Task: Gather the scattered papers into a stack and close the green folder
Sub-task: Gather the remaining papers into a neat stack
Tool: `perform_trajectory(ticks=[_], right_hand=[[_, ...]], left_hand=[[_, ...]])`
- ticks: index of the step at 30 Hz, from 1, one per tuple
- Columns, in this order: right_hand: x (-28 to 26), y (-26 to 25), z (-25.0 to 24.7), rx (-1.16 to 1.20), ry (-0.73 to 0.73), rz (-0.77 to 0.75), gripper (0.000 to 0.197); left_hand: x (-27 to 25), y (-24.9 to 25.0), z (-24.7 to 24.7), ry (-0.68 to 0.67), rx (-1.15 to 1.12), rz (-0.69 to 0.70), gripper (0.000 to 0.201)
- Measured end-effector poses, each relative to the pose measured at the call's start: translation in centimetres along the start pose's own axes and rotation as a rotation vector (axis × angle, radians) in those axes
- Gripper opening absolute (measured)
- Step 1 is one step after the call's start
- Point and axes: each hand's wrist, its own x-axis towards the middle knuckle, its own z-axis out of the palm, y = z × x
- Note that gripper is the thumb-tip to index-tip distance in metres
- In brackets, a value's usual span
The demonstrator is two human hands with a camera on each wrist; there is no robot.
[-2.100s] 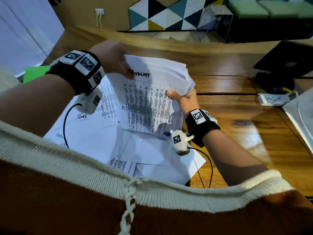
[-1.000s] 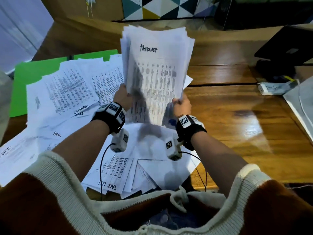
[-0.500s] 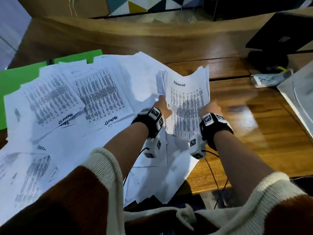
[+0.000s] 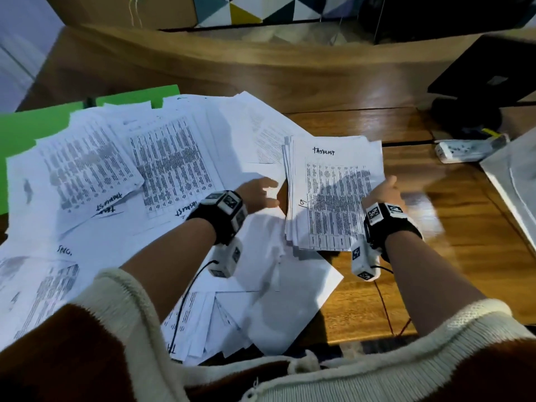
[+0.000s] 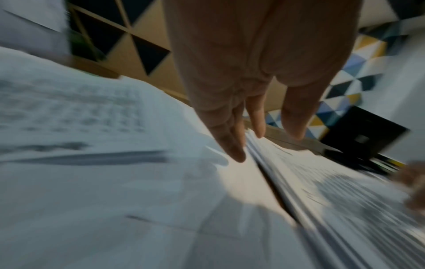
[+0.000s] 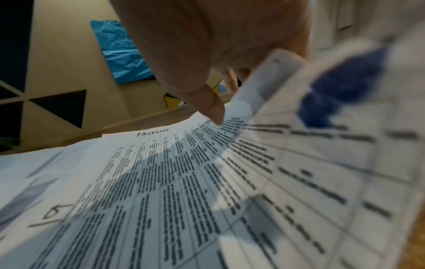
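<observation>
Right hand [image 4: 384, 192]: grips the right edge of the stack [image 4: 333, 195]. Thumb lies on the top sheet, as the right wrist view shows; the other fingers go under the stack and are hidden. Top sheet is a printed table with a handwritten heading at its far end and "10" pencilled near its left edge.

Left hand [image 4: 259, 192]: free of the stack, holding nothing. Fingers [image 5: 232, 145] straight and close together, thumb set slightly apart, pointing forward just beside the stack's left edge. Left wrist view is blurred; cannot tell whether the fingertips touch the loose sheet below them.

Stack: right of centre on the table [image 4: 435, 256], its left part lying over loose papers [image 4: 162, 169], its right part over bare wood. Sheet edges fan out slightly along the left side, not squared.

Loose papers: spread over the left and middle of the table, overlapping at several angles, some printed tables face up, some blank. A few overhang the near table edge.

Folder [image 4: 32, 126]: green, at far left, lying open and flat, mostly covered by papers; only its far and left margins show.

Power strip [image 4: 464, 149]: far right, well apart from the stack.
</observation>
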Motion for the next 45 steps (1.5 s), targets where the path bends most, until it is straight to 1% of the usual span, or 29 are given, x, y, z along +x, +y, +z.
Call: perform_trajectory(ticks=[2, 3, 5, 6, 8, 9, 11, 12, 13, 15, 17, 19, 21, 22, 24, 25, 26, 28, 29, 31, 33, 35, 36, 38, 40, 41, 43, 45], right_hand=[[-0.4, -0.5, 0.5, -0.053, -0.026, 0.023, 0.073], [-0.6, -0.8, 0.7, -0.112, -0.021, 0.023, 0.079], [-1.4, -1.9, 1.2, -0.215, 0.009, -0.035, 0.083], [-1.8, -2.6, 1.7, -0.232, 0.022, -0.090, 0.080], [-3.1, -4.6, 2.9, -0.215, 0.005, -0.252, 0.068], [-4.0, -5.8, 3.7, -0.188, -0.036, -0.336, 0.061], [-5.9, -7.7, 5.3, -0.138, -0.176, -0.461, 0.050], [-6.8, -8.5, 6.3, -0.132, -0.247, -0.488, 0.048], [-7.5, -9.1, 7.2, -0.122, -0.296, -0.489, 0.050], [-8.5, -10.0, 8.4, -0.105, -0.361, -0.442, 0.058], [-8.8, -10.5, 9.2, -0.094, -0.390, -0.371, 0.057], [-8.8, -10.6, 9.6, -0.074, -0.430, -0.314, 0.059], [-9.0, -10.5, 9.7, -0.067, -0.463, -0.286, 0.062], [-9.2, -10.4, 9.8, -0.068, -0.464, -0.288, 0.054], [-9.6, -10.4, 10.0, -0.068, -0.462, -0.292, 0.030], [-9.7, -10.5, 10.1, -0.054, -0.462, -0.292, 0.029], [-9.4, -10.4, 10.5, -0.061, -0.469, -0.298, 0.035], [-9.6, -10.2, 10.8, -0.088, -0.461, -0.333, 0.052], [-10.3, -10.2, 10.5, -0.096, -0.444, -0.357, 0.049], [-11.2, -10.2, 10.2, -0.074, -0.407, -0.310, 0.041], [-11.4, -10.1, 10.2, 0.014, -0.383, -0.269, 0.039], [-11.0, -10.1, 10.7, 0.080, -0.353, -0.254, 0.040], [-10.8, -10.1, 10.9, 0.116, -0.344, -0.222, 0.043], [-10.8, -10.1, 11.3, 0.150, -0.333, -0.180, 0.046], [-10.7, -10.0, 11.6, 0.151, -0.325, -0.158, 0.046], [-10.7, -9.9, 11.7, 0.156, -0.325, -0.156, 0.046], [-10.4, -9.8, 11.9, 0.181, -0.324, -0.144, 0.045], [-10.3, -9.7, 11.9, 0.183, -0.322, -0.155, 0.044]], left_hand=[[-1.5, -1.7, -2.2, 0.119, -0.048, -0.008, 0.043], [-2.2, -2.5, -3.1, 0.164, -0.020, -0.027, 0.039], [-3.8, -4.8, -4.7, 0.242, 0.116, -0.108, 0.041], [-4.4, -6.1, -5.5, 0.269, 0.193, -0.171, 0.045], [-5.9, -9.4, -6.9, 0.286, 0.316, -0.341, 0.061], [-6.5, -11.1, -7.5, 0.286, 0.374, -0.424, 0.071], [-7.4, -13.9, -8.1, 0.266, 0.464, -0.529, 0.088], [-7.6, -15.1, -8.2, 0.258, 0.486, -0.547, 0.091], [-7.7, -15.7, -8.3, 0.261, 0.504, -0.548, 0.091], [-7.6, -16.7, -8.6, 0.237, 0.524, -0.555, 0.090], [-7.2, -16.9, -9.0, 0.187, 0.527, -0.570, 0.089], [-6.5, -17.2, -9.1, 0.152, 0.573, -0.552, 0.087], [-5.8, -17.3, -9.0, 0.137, 0.616, -0.499, 0.089], [-5.3, -17.2, -9.0, 0.134, 0.635, -0.468, 0.090], [-4.5, -16.8, -9.0, 0.130, 0.638, -0.430, 0.091], [-4.1, -16.4, -9.1, 0.126, 0.631, -0.420, 0.094], [-3.7, -16.0, -9.2, 0.122, 0.630, -0.423, 0.096], [-2.7, -15.5, -9.4, 0.123, 0.639, -0.385, 0.100], [-2.3, -15.1, -9.4, 0.110, 0.650, -0.352, 0.102], [-2.0, -14.4, -9.4, 0.091, 0.635, -0.297, 0.108], [-1.4, -13.6, -9.3, 0.064, 0.639, -0.246, 0.117], [-0.7, -12.9, -9.0, 0.069, 0.643, -0.199, 0.122], [-0.3, -12.6, -8.9, 0.089, 0.644, -0.177, 0.120], [0.1, -11.8, -8.8, 0.136, 0.655, -0.140, 0.109], [0.2, -11.2, -8.6, 0.153, 0.684, -0.136, 0.095], [0.2, -11.1, -8.4, 0.148, 0.702, -0.145, 0.092], [0.3, -11.1, -8.0, 0.149, 0.728, -0.157, 0.091], [0.4, -10.9, -7.6, 0.153, 0.708, -0.173, 0.092]])
